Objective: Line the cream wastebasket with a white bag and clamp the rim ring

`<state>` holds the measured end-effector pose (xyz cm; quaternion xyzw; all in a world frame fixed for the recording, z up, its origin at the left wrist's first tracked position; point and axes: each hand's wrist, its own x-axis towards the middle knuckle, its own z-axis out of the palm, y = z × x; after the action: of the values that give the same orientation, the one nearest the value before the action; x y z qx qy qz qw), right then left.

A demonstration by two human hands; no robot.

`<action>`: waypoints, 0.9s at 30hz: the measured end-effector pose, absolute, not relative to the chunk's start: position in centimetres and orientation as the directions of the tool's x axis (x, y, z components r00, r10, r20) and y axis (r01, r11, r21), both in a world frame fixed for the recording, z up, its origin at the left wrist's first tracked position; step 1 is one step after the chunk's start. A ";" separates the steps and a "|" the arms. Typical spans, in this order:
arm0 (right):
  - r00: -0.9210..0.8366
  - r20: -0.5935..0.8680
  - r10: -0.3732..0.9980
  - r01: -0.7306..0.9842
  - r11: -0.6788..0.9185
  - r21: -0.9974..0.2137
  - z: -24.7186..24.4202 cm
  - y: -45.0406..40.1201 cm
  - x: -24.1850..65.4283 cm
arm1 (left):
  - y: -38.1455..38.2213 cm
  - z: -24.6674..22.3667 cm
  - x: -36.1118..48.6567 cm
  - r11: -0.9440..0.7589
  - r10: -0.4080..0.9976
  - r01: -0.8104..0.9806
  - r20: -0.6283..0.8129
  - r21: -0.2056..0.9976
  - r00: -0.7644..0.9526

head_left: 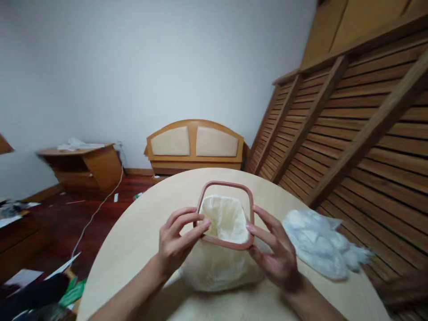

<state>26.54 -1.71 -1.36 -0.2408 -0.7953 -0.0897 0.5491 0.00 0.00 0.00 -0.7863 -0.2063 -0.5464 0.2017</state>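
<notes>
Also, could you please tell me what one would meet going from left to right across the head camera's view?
Wooden cabinet, left hand, pink frame, right hand, plastic bag.

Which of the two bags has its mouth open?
The cream bag between left hand and right hand, gaping inside the reddish frame; the bluish-white bag farther right lies bunched.

No text, label, brand, number or sign can be read anywhere in this view.
</notes>
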 end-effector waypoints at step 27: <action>-0.109 0.838 0.535 0.450 0.778 -0.438 -2.1 -0.8 26.0 | 1.8 -1.2 -0.3 -0.898 0.243 0.418 0.946 0.137 0.213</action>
<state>26.01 -0.81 -2.10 -0.3311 -0.7437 0.0365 0.5796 -0.32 1.76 -1.18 -0.7752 -0.2131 -0.5900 0.0739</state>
